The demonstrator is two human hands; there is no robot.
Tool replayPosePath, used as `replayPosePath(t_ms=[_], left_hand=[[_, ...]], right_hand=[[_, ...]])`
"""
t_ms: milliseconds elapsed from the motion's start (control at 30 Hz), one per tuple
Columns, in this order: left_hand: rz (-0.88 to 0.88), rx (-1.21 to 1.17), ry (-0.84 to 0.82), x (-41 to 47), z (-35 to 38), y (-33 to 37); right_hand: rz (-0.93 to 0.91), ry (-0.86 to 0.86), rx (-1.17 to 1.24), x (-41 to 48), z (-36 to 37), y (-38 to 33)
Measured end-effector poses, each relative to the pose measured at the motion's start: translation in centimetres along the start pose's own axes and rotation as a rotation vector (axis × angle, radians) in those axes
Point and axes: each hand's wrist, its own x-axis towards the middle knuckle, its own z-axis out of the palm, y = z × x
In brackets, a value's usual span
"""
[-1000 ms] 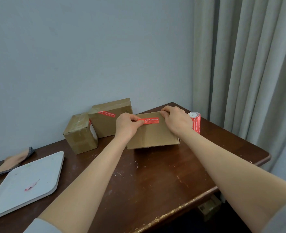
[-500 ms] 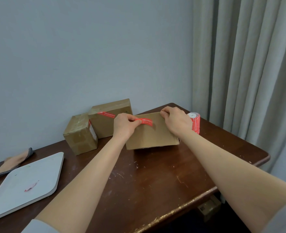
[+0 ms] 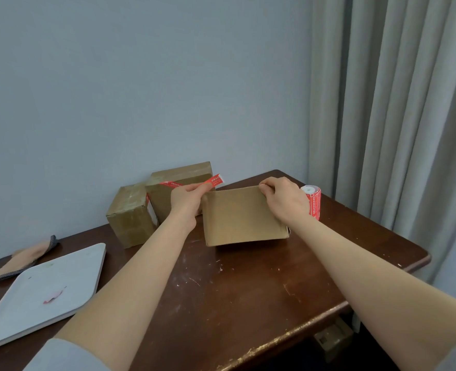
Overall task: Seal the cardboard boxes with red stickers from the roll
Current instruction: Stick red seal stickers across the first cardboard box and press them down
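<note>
Pinching red sticker [image 3: 216, 180] above left hand [image 3: 188, 200], beside box [image 3: 244, 215]

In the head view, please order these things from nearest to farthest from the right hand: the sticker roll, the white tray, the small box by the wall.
From the right hand:
1. Sticker roll, just behind the hand, on its right side.
2. Small box, to the left, near the wall.
3. White tray, far left, at the table's near edge.

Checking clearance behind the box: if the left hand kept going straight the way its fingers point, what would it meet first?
The left hand, pinching a red sticker, points up and away over the near cardboard box. Nothing shows in that line before the grey wall, though depth is hard to judge.
</note>
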Motion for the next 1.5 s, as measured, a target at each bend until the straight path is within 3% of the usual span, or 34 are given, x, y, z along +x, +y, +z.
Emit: replayPosePath(t_ms=[333,467,700,900,1100,1300,1500], left_hand=[[-0.053,-0.026,-0.046,-0.9,-0.6,-0.9],[-0.055,-0.036,-0.06,-0.9,-0.9,-1.4],[-0.042,0.039,-0.059,-1.1,-0.9,-1.9],[0.243,0.281,-0.051,-1.1,-0.6,1.6],[0.379,0.642,-0.053,-0.4,1.1,3.8],[0.349,0.665,-0.059,0.0,1.9,4.2],[0.295,0.577,-0.12,0.0,1.7,3.9]], right_hand=[[0.122,0.044,0.109,-0.9,-0.9,-0.6],[0.186,-0.013,0.143,-1.2,-0.8,-0.6],[0.159,-0.029,0.078,-1.9,-0.5,-0.4],[0.098,0.102,0.219,-0.6,-2.4,-1.7],[0.069,-0.082,0.479,0.1,-4.0,-4.4],[0.039,-0.24,0.424,0.3,-4.0,-4.8],[0.093,-0.176,0.465,0.8,-3.7,-4.1]])
